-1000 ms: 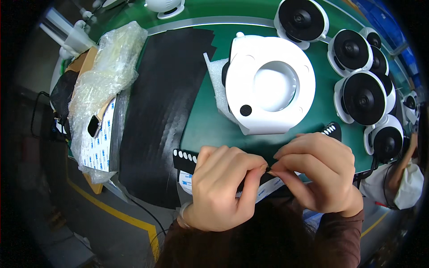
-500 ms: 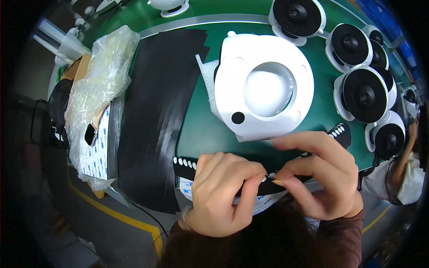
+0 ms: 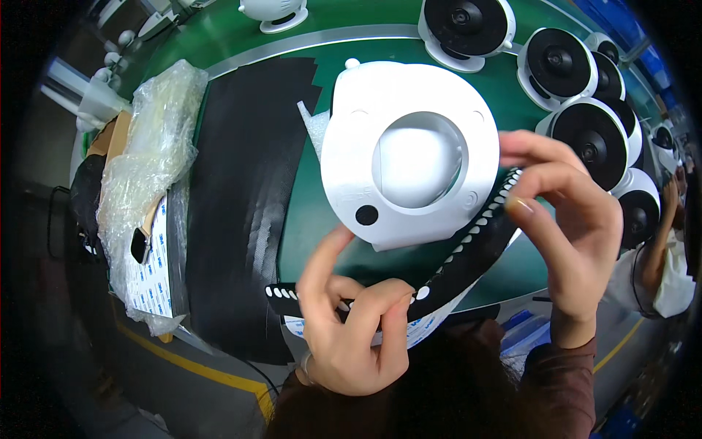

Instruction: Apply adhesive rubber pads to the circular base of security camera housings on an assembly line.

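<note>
A white plastic housing (image 3: 351,157) with a large round opening lies in front of me. One black round pad (image 3: 366,214) is stuck near its lower left. Below it my left hand (image 3: 358,329) is closed, thumb and index pinching a black strip (image 3: 468,267) that carries a row of white round spots. From there the strip runs up to the right and curves behind my right hand. My right hand (image 3: 567,216) is beside the housing's right edge, thumb and a finger pressed together; anything between them is too small to make out. Its upper fingers reach the housing's edge.
A wide black sheet (image 3: 241,183) covers the table's left side, next to plastic-wrapped material (image 3: 153,139) and a watch (image 3: 140,245). White foam (image 3: 316,130) pokes out left of the housing. Several round black-faced white devices (image 3: 559,62) stand at the right. Another person's arm (image 3: 656,267) shows far right.
My right hand has moved up and right, away from my left hand, to the housing's edge. The strip's right part has swung upward. Housing and table appear shifted slightly left in view.
</note>
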A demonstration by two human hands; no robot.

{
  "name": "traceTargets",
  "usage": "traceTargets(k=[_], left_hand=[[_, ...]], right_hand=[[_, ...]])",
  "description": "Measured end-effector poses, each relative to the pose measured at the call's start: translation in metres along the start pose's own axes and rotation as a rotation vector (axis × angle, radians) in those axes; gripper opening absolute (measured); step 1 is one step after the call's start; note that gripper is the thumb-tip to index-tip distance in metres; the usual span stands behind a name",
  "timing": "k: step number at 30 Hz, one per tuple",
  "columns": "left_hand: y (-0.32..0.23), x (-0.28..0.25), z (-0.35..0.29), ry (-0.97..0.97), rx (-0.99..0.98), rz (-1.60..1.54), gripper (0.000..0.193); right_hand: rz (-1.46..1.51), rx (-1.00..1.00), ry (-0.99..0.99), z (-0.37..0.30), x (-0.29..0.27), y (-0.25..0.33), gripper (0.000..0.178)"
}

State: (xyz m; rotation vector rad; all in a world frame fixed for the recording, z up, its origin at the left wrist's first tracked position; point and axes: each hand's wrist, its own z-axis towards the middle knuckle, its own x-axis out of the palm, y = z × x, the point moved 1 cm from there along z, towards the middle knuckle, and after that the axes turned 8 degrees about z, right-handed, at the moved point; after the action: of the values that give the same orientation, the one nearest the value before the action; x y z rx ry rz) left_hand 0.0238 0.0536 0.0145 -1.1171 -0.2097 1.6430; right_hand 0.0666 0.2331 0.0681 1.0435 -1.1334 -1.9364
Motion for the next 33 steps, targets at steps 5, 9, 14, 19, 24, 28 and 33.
traceTargets(k=[5,9,14,19,24,28,33], left_hand=[[0.007,0.005,0.001,0.085,0.016,-0.038,0.009],[0.008,0.008,0.005,0.076,0.038,-0.069,0.010],[0.008,0.006,0.007,0.090,0.052,-0.052,0.013],[0.007,0.009,0.007,0.071,0.045,-0.046,0.015],[0.007,0.012,0.008,0.064,0.020,-0.043,0.015],[0.009,0.013,0.007,0.042,0.032,-0.048,0.014],[0.006,0.007,0.007,0.063,-0.003,-0.049,0.012]], right_hand=[[0.094,0.119,-0.012,0.005,0.011,-0.001,0.005],[0.050,0.065,-0.010,0.007,0.011,0.000,0.005],[-0.036,0.049,0.001,0.008,0.013,0.003,0.005],[-0.088,0.036,-0.010,0.007,0.015,0.005,0.006],[-0.112,0.064,-0.037,0.007,0.013,0.003,0.006],[-0.143,-0.121,0.020,0.004,0.015,-0.004,0.021],[0.265,0.259,-0.040,0.007,0.017,-0.012,0.040]])
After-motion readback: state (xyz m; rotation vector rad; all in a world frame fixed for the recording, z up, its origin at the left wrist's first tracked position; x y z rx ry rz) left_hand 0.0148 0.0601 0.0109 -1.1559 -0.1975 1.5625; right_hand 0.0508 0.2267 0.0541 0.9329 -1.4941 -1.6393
